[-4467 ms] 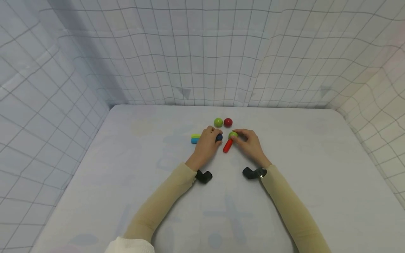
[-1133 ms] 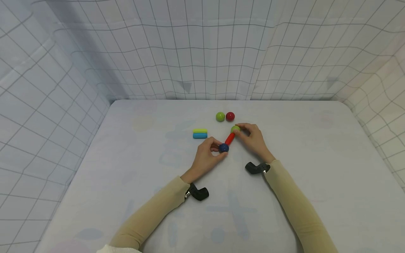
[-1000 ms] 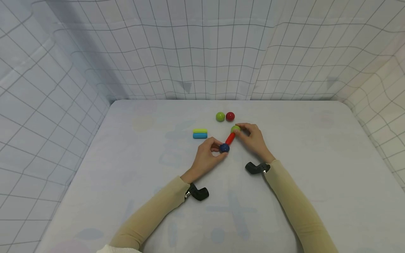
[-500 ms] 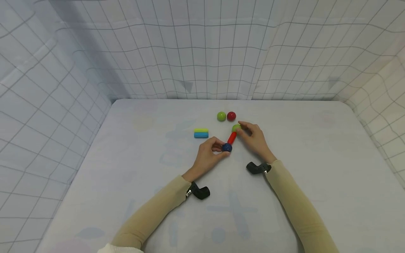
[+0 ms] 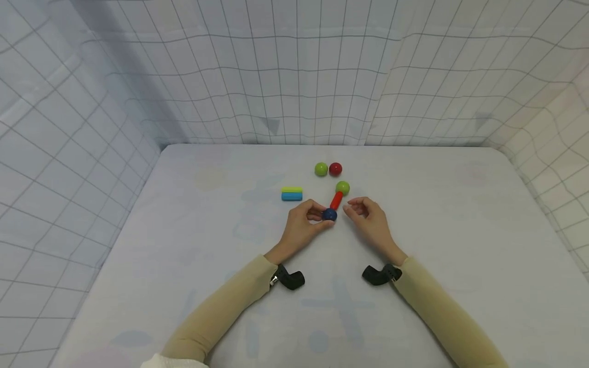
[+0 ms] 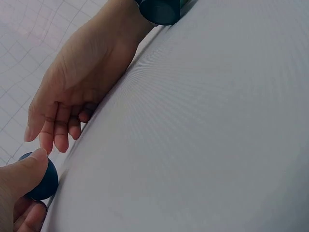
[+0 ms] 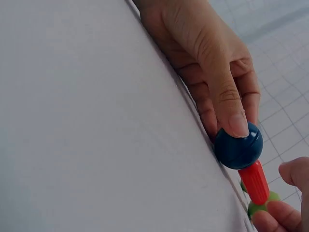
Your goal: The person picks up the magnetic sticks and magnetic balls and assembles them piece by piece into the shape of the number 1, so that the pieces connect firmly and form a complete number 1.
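Pinched in the left hand (image 5: 301, 225) is a dark blue ball (image 5: 330, 214), with thumb and fingers only as far apart as the ball. Off to the grip's left and a bit farther out, a yellow stick (image 5: 292, 189) and a light blue stick (image 5: 292, 197) lie side by side. Past the grip, a loose green ball (image 5: 321, 169) sits just beside a red ball (image 5: 335, 169). From the grip, a red stick (image 5: 337, 201) runs out to another green ball (image 5: 342, 187). Right of the grip, the right hand (image 5: 371, 225) has loosely bent fingers and holds nothing. So one stick looks joined at both ends, though I can't tell how tightly. Two sticks and two balls seem left.
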`<state>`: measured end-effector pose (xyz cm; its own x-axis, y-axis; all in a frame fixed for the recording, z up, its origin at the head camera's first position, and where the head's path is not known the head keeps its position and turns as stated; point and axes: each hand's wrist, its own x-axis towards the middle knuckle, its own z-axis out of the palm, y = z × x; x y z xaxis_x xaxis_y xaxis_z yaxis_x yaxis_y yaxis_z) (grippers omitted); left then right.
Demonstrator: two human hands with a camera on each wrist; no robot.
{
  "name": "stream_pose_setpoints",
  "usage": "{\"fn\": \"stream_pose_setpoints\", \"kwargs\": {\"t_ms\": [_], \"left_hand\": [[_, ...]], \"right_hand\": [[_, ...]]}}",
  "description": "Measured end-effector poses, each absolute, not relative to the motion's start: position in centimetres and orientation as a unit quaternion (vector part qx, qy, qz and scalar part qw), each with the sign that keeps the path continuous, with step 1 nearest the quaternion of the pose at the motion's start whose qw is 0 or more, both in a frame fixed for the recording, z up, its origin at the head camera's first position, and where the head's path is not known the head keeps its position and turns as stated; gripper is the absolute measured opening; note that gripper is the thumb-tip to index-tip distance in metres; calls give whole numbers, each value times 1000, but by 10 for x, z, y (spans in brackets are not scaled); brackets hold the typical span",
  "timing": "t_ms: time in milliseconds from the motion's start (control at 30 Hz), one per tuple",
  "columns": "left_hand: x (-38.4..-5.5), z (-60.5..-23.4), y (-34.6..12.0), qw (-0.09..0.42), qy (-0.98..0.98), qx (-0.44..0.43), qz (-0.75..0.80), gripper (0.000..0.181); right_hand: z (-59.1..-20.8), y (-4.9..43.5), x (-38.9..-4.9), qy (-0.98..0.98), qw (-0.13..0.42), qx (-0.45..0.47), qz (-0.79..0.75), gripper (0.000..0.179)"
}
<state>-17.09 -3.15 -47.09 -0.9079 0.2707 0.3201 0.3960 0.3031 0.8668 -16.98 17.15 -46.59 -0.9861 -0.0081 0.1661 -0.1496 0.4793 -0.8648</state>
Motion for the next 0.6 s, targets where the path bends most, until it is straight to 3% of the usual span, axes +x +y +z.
{"fn": "stream_pose_setpoints", "kwargs": {"t_ms": [300,600], "left_hand": [[-171,-473,-32,58,-802,-210,-556,32],[-172,-473,-31,59,-796,-217,-562,33]], "right_hand": [[-464,165,-168,-886,69,116,444,25],[-462,162,-169,-901,71,112,413,25]]}}
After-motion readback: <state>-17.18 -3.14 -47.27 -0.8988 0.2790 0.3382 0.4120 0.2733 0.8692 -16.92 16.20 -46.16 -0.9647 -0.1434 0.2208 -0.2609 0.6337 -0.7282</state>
